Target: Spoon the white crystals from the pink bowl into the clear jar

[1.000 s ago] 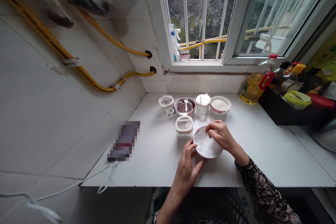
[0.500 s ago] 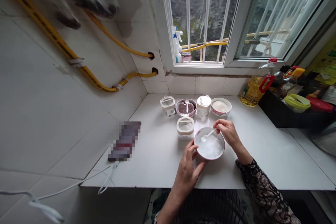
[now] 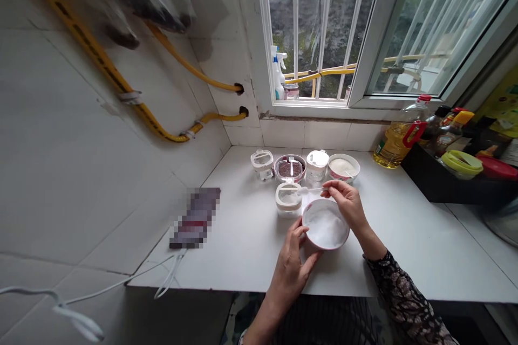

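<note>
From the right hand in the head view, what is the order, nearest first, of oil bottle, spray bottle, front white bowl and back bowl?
1. Front white bowl: directly below the right hand.
2. Back bowl: behind it, by the wall.
3. Oil bottle: right, by the wall.
4. Spray bottle: left, on the windowsill.

Yellow hoses (image 3: 117,73) run along the tiled wall (image 3: 81,172) on the left. Far right, a cooking oil bottle (image 3: 394,143) stands beside a black tray (image 3: 429,186) holding sauce bottles (image 3: 443,132); a spray bottle (image 3: 277,78) stands at the window.
</note>
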Demonstrator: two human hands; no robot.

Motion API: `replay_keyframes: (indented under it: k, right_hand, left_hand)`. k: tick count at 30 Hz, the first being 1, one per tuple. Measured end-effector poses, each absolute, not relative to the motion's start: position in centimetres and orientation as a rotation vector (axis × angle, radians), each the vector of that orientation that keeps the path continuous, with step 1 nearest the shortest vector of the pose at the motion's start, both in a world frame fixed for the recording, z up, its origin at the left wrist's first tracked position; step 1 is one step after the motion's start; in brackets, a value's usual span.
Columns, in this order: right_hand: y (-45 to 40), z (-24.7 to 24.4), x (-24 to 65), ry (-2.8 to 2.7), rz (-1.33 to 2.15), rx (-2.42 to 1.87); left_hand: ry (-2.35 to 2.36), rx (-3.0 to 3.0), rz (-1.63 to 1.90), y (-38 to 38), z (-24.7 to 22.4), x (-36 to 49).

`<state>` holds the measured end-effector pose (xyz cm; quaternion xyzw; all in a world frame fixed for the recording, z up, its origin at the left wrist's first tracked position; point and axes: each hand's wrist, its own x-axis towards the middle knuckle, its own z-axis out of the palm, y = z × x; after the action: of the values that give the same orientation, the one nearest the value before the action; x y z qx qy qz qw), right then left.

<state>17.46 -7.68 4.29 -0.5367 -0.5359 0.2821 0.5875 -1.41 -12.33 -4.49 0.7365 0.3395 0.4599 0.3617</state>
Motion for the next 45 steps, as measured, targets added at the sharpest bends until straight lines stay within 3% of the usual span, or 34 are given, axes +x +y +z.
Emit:
replay_keyframes:
  k: [6,10,21,30,40,45]
  right_hand:
    - [-7.8,4.4,15.6,-1.928,0.016,-1.150]
    - [-8.2,5.0,16.6,-1.867,-0.051,-1.106]
    - [-9.1,4.2,19.1,-1.711,0.070,-1.349]
    - [-9.3,3.9,17.9,-2.042,0.220,-1.232]
    - [-8.8,4.4,19.4,-1.362,0.847,-1.385]
    - [-8.5,4.7,19.6,-1.195,0.944,-1.349]
  left_hand:
    - [0.879,1.885,1.180,-12.3,-4.8,-1.5]
    - [0.873,1.888,1.189,-12.3,-4.7,-1.4]
    - [0.881,1.897,1.157,-12.3,-4.3,-1.6]
    - [0.879,1.909,1.183,-12.3,-4.2,-1.5]
    - [0.893,1.889,1.164,-12.3,-4.6,-1.6]
    - [0.878,1.886,1.170,-12.3,-4.6,-1.5]
